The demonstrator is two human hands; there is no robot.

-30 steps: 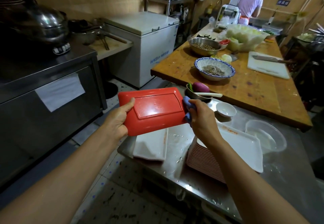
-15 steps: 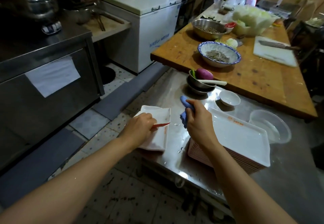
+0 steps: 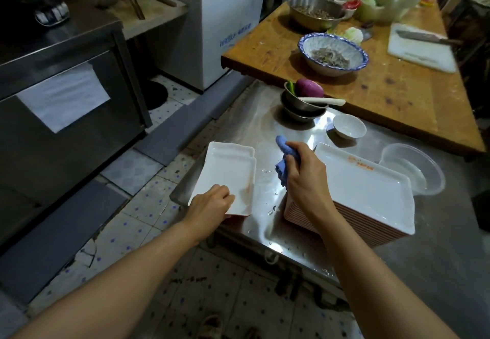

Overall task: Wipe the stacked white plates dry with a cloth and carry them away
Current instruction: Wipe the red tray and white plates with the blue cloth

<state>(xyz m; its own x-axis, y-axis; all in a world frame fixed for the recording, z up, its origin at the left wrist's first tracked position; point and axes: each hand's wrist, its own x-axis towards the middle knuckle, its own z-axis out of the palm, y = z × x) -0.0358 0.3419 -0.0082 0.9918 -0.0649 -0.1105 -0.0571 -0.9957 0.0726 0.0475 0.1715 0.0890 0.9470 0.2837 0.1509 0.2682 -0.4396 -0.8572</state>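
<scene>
The left hand (image 3: 209,203) rests on the near corner of a small pile of white plates (image 3: 225,177) at the left edge of the steel table (image 3: 265,132), its fingers curled over the rim, probably steadying the top plate on the pile. At least 2 plates lie there, slightly offset, faces up. The right hand (image 3: 305,171) grips a bunched blue cloth (image 3: 283,158), fingers wrapped tight round it, held above the wet strip of table between the 2 stacks. Just to its right stands the tall stack of plates (image 3: 366,187), edges reddish, the top face white. The cloth sits right beside that stack, so I judge the next plate comes from there. Water drops (image 3: 270,211) on the table suggest these plates are still damp. Most of the work looks undone.
</scene>
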